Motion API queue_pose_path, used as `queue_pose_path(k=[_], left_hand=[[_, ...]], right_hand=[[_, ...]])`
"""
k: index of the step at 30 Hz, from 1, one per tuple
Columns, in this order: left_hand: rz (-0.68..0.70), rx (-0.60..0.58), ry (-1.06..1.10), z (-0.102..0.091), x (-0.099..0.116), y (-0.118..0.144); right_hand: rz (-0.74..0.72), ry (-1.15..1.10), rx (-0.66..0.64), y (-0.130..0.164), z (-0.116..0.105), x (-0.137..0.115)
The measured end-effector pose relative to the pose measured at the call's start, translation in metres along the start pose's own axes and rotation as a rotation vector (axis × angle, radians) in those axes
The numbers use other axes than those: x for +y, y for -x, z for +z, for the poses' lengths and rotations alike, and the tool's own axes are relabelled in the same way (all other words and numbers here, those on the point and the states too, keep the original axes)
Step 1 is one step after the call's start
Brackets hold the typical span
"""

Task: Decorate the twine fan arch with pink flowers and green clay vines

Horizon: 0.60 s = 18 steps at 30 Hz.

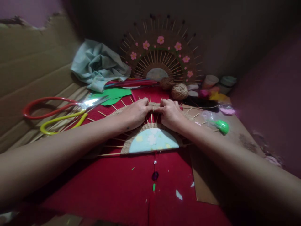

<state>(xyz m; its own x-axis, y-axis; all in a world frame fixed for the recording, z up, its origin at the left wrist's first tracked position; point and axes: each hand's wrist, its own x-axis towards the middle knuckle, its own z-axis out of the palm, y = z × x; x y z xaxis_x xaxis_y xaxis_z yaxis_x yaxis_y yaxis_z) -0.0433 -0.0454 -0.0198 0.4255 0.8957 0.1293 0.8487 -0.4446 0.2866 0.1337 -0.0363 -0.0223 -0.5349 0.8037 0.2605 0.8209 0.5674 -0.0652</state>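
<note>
A half-round woven fan [131,142] with thin wooden sticks lies on a red surface. Its light-blue centre panel [152,140] carries pale flowers, and a string of beads [155,175] hangs from the straight edge. At the outer woven twine band, my left hand [138,111] and my right hand [171,113] meet near the middle. Both hands have curled fingers, with thumb and forefinger tips pinched close together at the band. What sits between the fingertips, perhaps part of the band, is too small to make out.
Scissors with red and yellow handles [63,116] lie left beside green sheet [115,95]. Crumpled blue cloth [98,62] is behind them. A flowered fan [161,50] stands against the back wall. Twine balls [180,91], a cup [210,81] and a green lump [223,126] lie right.
</note>
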Motion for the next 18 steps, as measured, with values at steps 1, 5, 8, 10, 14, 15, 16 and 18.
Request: queue_pose_path(k=[1, 5, 8, 10, 14, 15, 16, 18], left_hand=[[0.014, 0.004, -0.016, 0.0002, -0.0003, -0.0004], [0.118, 0.053, -0.098, 0.0012, -0.0021, -0.0017], [0.111, 0.049, -0.096, 0.0020, -0.0025, -0.0014], [0.060, 0.032, -0.067, 0.0025, -0.0021, -0.0009], [-0.011, 0.020, 0.002, 0.0029, -0.0001, -0.0004], [-0.016, 0.016, 0.008, 0.0025, 0.0006, -0.0004], [-0.014, 0.007, 0.009, 0.0017, 0.0015, -0.0004], [0.016, -0.031, 0.002, -0.0005, 0.0034, -0.0001]], right_hand=[[-0.003, -0.010, 0.011, -0.0002, 0.0001, 0.0008], [0.018, -0.010, 0.063, -0.0006, 0.0005, 0.0053], [0.017, 0.037, 0.053, 0.0005, 0.0022, 0.0069], [-0.006, 0.049, 0.047, 0.0019, 0.0033, 0.0056], [-0.053, 0.070, 0.035, 0.0041, 0.0022, 0.0003], [-0.063, 0.078, 0.032, 0.0041, 0.0015, -0.0004], [-0.071, 0.085, 0.029, 0.0038, 0.0007, -0.0004], [-0.073, 0.091, 0.035, 0.0028, -0.0002, 0.0016]])
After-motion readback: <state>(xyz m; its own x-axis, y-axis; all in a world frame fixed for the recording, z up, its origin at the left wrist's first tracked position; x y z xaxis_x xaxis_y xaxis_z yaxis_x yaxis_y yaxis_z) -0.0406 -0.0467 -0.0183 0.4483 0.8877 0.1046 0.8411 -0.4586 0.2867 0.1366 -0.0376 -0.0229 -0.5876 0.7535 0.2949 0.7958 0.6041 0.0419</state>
